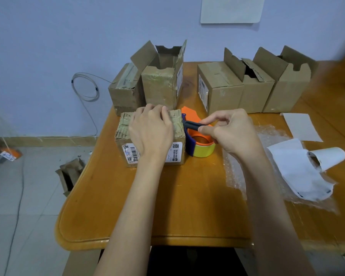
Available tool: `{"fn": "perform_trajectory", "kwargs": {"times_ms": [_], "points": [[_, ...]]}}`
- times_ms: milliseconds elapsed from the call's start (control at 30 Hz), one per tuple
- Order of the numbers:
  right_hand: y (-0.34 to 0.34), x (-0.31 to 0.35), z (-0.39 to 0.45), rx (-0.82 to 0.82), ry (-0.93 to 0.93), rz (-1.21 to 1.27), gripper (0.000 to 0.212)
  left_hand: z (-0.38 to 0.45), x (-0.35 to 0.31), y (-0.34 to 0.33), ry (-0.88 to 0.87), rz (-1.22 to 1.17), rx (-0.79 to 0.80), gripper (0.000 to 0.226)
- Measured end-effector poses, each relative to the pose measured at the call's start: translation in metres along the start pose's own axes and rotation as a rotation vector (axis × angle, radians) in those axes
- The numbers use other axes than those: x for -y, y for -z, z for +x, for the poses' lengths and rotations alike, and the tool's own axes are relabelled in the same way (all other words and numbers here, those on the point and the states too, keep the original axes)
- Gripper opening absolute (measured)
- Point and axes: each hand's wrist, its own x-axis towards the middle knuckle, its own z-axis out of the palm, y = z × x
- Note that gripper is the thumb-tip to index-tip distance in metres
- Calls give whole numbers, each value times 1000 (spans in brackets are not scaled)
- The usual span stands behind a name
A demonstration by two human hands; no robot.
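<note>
A small closed cardboard box [126,136] with shipping labels on its front stands near the table's middle. My left hand [150,132] lies on its top, fingers bent over the far edge. Right beside the box sits a tape dispenser [202,145], orange and blue, with a yellow tape roll. My right hand [227,132] pinches the dispenser's dark blue handle [191,124] between thumb and fingers, at the box's right edge.
Two worn boxes [159,84], one of them open, stand behind the small box; three more boxes [247,84] line the back right. Bubble wrap [267,176], a white mailer bag [301,172] and a sheet of paper [301,126] lie right. The wooden table [167,206] ends left, with a box [70,176] on the floor.
</note>
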Motion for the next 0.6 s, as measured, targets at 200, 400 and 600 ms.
{"fn": "perform_trajectory", "kwargs": {"times_ms": [200, 400, 600], "points": [[12, -5, -17, 96, -30, 46, 6, 4, 0, -1, -16, 1, 2, 38], [17, -9, -22, 103, -98, 114, 5, 4, 3, 1, -41, -4, 60, 37], [31, -21, -19, -34, -75, 65, 3, 10, 4, 15, 44, -357, -55, 36]]}}
